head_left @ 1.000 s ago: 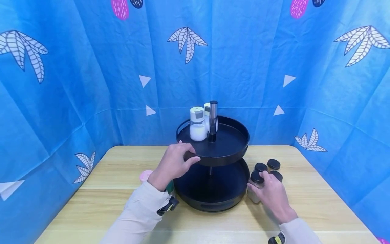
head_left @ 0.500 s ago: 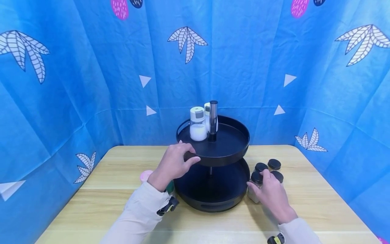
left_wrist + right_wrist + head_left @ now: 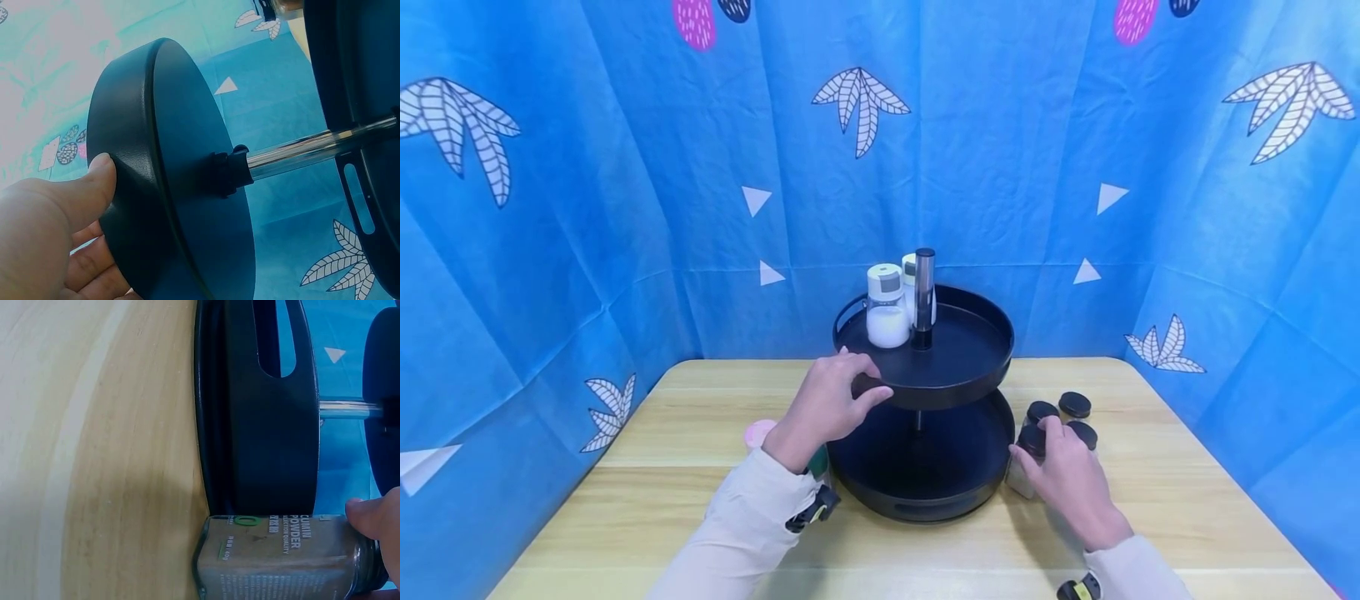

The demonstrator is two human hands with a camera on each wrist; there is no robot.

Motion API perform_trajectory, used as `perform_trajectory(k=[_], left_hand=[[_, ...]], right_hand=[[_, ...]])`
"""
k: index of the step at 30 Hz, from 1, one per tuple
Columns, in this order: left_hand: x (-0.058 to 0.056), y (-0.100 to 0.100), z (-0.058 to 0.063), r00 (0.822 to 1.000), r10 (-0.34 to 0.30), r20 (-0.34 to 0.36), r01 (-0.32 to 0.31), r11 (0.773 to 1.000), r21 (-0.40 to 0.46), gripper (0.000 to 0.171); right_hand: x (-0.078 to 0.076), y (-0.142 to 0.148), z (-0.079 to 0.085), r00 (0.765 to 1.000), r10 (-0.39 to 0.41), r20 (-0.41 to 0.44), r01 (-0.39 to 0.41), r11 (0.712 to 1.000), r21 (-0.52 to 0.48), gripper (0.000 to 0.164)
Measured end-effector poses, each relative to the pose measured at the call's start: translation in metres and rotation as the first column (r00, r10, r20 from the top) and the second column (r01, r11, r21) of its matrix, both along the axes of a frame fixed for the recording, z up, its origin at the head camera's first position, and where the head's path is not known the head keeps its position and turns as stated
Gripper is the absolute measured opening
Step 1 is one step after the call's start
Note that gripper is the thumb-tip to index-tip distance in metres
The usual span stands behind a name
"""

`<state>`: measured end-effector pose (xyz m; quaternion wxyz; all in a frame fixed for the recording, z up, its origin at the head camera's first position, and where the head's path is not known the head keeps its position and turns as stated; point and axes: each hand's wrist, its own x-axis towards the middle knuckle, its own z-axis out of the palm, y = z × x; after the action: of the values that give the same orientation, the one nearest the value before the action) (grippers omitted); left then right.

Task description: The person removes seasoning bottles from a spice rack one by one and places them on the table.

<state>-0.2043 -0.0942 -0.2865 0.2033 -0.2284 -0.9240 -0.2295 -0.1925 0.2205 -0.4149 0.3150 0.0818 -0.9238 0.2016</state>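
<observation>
A black two-tier round rack (image 3: 955, 398) stands on the table. My left hand (image 3: 831, 400) grips the near left rim of its upper tray. In the left wrist view the thumb lies on the tray's outer wall (image 3: 128, 119), and the other fingers are partly hidden behind it. To the right of the rack, my right hand (image 3: 1071, 475) holds a glass jar labelled cumin powder (image 3: 281, 550) near its black lid. The jar is upright, right beside the lower tray (image 3: 917, 458). Two white-capped shakers, a nearer one (image 3: 887, 321) and a farther one (image 3: 910, 271), stand on the upper tray.
More black-lidded jars, including a far one (image 3: 1075, 404) and a right one (image 3: 1081, 433), cluster behind the right hand. A pink lid (image 3: 758, 432) and a green-labelled container (image 3: 818, 461) show partly behind the left wrist. Blue patterned cloth (image 3: 1000, 167) surrounds the wooden table (image 3: 662, 467).
My right fingertips have shifted slightly about the front jar's lid. The left hand and the rack have stayed in place.
</observation>
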Motion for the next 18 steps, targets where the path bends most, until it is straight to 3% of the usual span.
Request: perform_trajectory(k=[4, 11, 15, 18], left_hand=[[0.0, -0.001, -0.001, 1.0, -0.008, -0.012, 0.008, 1.0, 0.0, 0.024], [0.0, -0.001, -0.002, 0.999, -0.017, -0.038, 0.018, 1.0, 0.01, 0.023], [0.0, -0.001, -0.003, 0.999, -0.014, -0.042, 0.015, 1.0, 0.012, 0.023], [0.001, -0.001, -0.003, 0.999, -0.016, -0.044, 0.017, 1.0, 0.013, 0.023]], right_hand=[[0.002, 0.0, 0.002, 1.0, 0.003, -0.011, -0.003, 1.0, 0.006, 0.051], [0.005, 0.0, 0.01, 0.993, 0.021, -0.12, -0.018, 0.999, 0.027, 0.051], [0.006, -0.003, 0.016, 0.988, 0.005, -0.154, -0.008, 1.0, -0.014, 0.046], [0.005, -0.007, 0.023, 0.973, 0.018, -0.23, -0.034, 0.997, -0.064, 0.04]])
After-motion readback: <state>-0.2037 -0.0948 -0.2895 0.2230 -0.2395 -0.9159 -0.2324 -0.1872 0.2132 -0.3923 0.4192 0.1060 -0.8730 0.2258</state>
